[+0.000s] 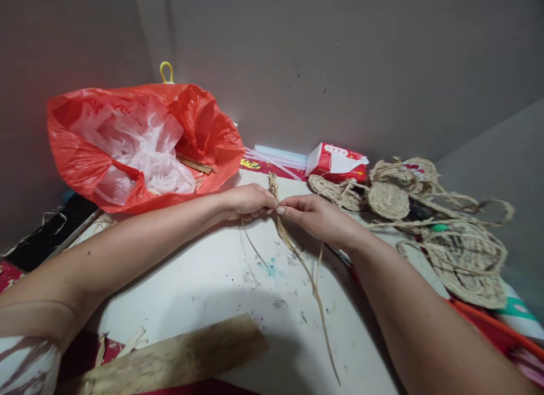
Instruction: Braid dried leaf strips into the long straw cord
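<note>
A short length of braided straw [273,183] stands out above my hands, its loose strands [297,250] trailing down across the white board. My left hand [250,202] is closed around the lower end of the braid, fingers curled. Right beside it, my right hand [312,216] pinches a strand between thumb and fingertips, the two hands touching or nearly so. One thin strand hangs below my left hand, and another passes by my right hand. The exact crossing of the strands is hidden behind the fingers.
A red plastic bag [212,174] with white plastic inside stands at left. Behind lies a red tissue pack [340,162]. Woven straw pieces [389,199] pile up at right. A flat dried stalk [191,352] lies in front on the white board [238,293].
</note>
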The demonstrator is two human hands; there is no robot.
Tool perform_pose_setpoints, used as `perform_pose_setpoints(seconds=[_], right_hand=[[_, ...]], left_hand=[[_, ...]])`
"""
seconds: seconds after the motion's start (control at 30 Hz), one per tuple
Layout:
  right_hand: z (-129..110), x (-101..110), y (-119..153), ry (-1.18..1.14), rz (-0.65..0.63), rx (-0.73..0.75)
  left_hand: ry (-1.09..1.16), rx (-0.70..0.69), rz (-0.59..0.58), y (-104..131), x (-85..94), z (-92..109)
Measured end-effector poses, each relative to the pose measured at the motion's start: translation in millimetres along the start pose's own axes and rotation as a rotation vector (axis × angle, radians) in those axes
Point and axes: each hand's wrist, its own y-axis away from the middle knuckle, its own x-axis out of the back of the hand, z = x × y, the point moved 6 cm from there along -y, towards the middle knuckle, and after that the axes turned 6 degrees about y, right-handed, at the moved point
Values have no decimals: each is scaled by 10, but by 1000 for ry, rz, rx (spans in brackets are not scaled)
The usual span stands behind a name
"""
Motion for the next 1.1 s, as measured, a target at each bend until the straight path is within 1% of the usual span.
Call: perform_pose_setpoints(seconds=[0.13,0.2,0.33,0.4,0.43,0.5,0.57,0.67,0.73,0.8,0.83,0.9,0.97,1.0,1.03,1.07,1.1], right_hand=[[74,80,50,58,11,-107],[75,74,77,-1,12,-168],[-17,-115,115,-273,-34,-244],[-58,-209,122,-293,-27,-263],[-70,-236,123,-255,-9,-266],[-83,-257,122,-109,41,-264],[-115,-248,117,115,107,-221],[-223,-264,127,516,203,-110],[-296,-339,160,747,193,-72],[-365,-417,227,906,125,-84],[-419,-446,276,945,77,-73],[-557,-489,395,905,-74,13],[-696,-512,528,691,-313,161],[-729,-482,578,564,-416,198],[-729,-385,577,459,-411,195],[-692,-228,524,394,-290,168],[-631,-18,450,360,-61,136]], left_hand=[[-18,-38,63,17,-10,12],[-32,-53,75,24,-13,15],[-21,-71,60,41,-18,25],[25,-62,56,45,-18,18],[53,-56,56,45,-20,12],[103,-46,62,40,-22,-2],[151,-34,74,35,-27,-16],[210,-17,76,43,-44,-25],[211,-9,72,57,-52,-25],[186,0,68,70,-50,-29],[178,5,63,73,-45,-33],[183,10,49,76,-25,-39],[210,12,21,74,-2,-39],[224,13,2,73,8,-37],[236,15,-19,74,16,-34],[245,19,-39,75,21,-31],[253,22,-56,77,26,-27]])
